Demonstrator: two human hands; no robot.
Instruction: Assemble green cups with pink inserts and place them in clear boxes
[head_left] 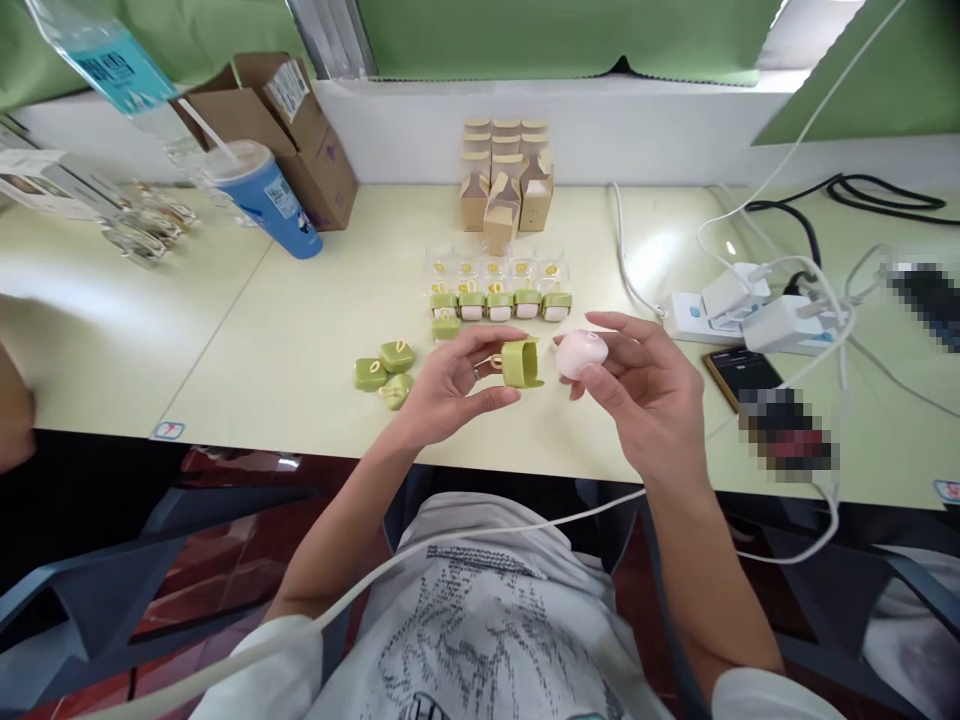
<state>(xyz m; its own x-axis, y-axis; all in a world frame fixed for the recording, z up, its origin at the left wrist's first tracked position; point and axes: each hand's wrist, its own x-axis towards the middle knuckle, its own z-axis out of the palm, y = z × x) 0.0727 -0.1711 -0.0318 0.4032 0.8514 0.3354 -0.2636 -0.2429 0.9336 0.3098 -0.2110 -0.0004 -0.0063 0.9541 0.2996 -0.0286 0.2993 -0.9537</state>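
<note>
Between thumb and fingers my left hand (457, 385) grips a green case cover (517, 363) with a small loop, its open side facing right. A rounded pale-pink case (581, 353), glossy like an earbud case, is pinched in my right hand (649, 385), a small gap away from the cover. Left of my left hand lie several loose green covers (370, 374) in a small group. Beyond my hands stands a row of green covers with pale cases in them (499, 305), in front of clear plastic packs (495, 268) with yellow rings.
Small cardboard boxes (501, 212) stand open at the back. A blue cup (274, 205), a large carton (319, 150) and a water bottle (120, 75) are at the left. Right of my hands lie a power strip (694, 317), cables and a phone (739, 375). A white cable crosses my lap.
</note>
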